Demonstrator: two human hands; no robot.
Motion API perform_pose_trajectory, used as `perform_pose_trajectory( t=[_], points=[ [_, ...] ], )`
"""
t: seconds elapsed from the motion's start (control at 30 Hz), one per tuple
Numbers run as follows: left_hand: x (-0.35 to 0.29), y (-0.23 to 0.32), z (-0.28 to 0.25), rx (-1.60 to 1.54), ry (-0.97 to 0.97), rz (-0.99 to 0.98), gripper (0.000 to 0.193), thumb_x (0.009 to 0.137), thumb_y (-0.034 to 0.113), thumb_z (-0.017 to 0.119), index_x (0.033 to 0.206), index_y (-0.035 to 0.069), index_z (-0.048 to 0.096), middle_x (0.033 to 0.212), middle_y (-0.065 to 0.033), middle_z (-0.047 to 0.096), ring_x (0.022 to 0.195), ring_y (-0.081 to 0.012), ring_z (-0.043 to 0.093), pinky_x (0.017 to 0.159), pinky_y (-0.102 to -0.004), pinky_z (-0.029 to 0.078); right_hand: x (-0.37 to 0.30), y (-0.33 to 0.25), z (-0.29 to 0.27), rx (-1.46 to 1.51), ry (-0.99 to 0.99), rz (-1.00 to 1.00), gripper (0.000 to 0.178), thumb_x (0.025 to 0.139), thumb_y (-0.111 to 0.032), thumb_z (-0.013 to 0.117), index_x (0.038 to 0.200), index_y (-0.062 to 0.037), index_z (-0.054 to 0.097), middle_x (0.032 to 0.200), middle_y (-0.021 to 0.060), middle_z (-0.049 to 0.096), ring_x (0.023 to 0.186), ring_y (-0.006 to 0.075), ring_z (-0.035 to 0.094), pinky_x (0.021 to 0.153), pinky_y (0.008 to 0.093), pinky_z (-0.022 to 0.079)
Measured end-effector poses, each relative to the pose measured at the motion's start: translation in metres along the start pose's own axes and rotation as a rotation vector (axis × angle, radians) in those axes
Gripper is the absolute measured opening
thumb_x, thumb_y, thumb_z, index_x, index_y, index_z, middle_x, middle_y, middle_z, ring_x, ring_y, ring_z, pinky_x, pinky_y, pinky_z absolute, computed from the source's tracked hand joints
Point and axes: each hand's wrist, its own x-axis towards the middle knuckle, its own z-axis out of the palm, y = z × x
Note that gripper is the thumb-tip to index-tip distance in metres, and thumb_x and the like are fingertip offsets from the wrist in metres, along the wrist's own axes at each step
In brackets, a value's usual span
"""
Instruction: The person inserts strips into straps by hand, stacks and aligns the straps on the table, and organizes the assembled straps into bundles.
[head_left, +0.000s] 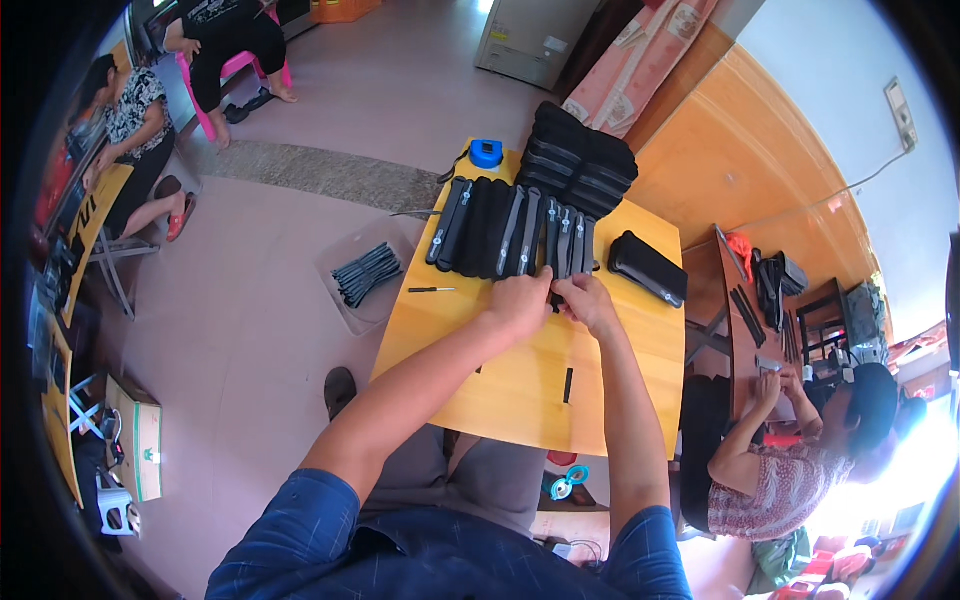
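Observation:
My left hand [522, 303] and my right hand [588, 300] are side by side over the middle of the yellow wooden table [480, 400]. Their fingers are closed in a pinch on the near end of a black fabric strap, and a short dark bit of it shows between them. This strap is at the near edge of a row of black and dark grey straps [490, 235] with small pale marks. The fingertips partly cover the strap's end, so its shape there is hidden.
Behind the row are a stack of black straps [575, 165] and a blue tape measure [486, 153]. A black bundle [648, 268] lies right, a thin screwdriver-like tool [431, 289] left, a short black strip [568, 385] nearer. Left stands a bin of black strips [367, 275]; a co-worker [785, 450] sits right.

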Motion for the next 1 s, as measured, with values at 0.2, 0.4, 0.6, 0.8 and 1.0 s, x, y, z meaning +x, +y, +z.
perform_pose_trajectory(
  t=[0.2,0.4,0.6,0.8,1.0],
  points=[
    [-0.001,0.009,0.001,0.010,-0.002,0.009,0.054,0.093,0.032,0.073,0.134,0.002,0.058,0.095,-0.0169,0.077,0.091,-0.0360,0.076,0.076,-0.0486,0.060,0.003,0.015,-0.007,0.157,-0.040,-0.007,0.029,0.087,-0.034,0.071,0.087,-0.0053,0.069,0.073,0.0039,0.065,0.062,0.0137,0.061,0.058,0.0271,0.049],
    [0.008,0.001,0.009,0.061,-0.021,0.008,0.036,0.093,0.037,0.074,0.104,0.002,0.072,0.093,-0.0158,0.077,0.089,-0.0358,0.076,0.076,-0.0478,0.060,0.013,0.029,-0.013,0.456,-0.204,-0.014,0.018,0.092,-0.025,0.065,0.087,-0.0080,0.066,0.072,0.0009,0.061,0.061,0.0120,0.057,0.059,0.0263,0.049],
    [-0.005,-0.013,0.011,0.034,-0.033,0.012,0.040,0.093,0.038,0.072,0.112,0.003,0.067,0.090,-0.0178,0.076,0.086,-0.0380,0.076,0.076,-0.0513,0.060,0.009,0.028,0.006,0.393,-0.146,-0.051,0.010,0.097,-0.016,0.059,0.090,-0.0089,0.062,0.072,0.0003,0.060,0.061,0.0115,0.056,0.061,0.0263,0.050],
    [-0.002,0.000,0.005,0.172,0.042,0.083,0.053,0.093,0.030,0.073,0.131,0.001,0.052,0.088,-0.0185,0.075,0.083,-0.0348,0.076,0.073,-0.0467,0.061,0.000,0.034,0.010,0.127,0.080,-0.059,0.021,0.098,-0.027,0.065,0.096,-0.0059,0.063,0.079,0.0095,0.069,0.073,0.0196,0.069,0.067,0.0350,0.055],
    [0.021,-0.004,0.010,0.342,0.067,0.344,0.027,0.094,0.020,0.069,0.111,0.000,0.068,0.091,-0.0199,0.075,0.084,-0.0332,0.076,0.071,-0.0431,0.062,-0.009,0.030,0.022,-0.359,0.269,-0.059,0.041,0.091,-0.048,0.074,0.100,-0.0088,0.062,0.092,0.0185,0.075,0.090,0.0379,0.073,0.077,0.0472,0.057]
  ],
)
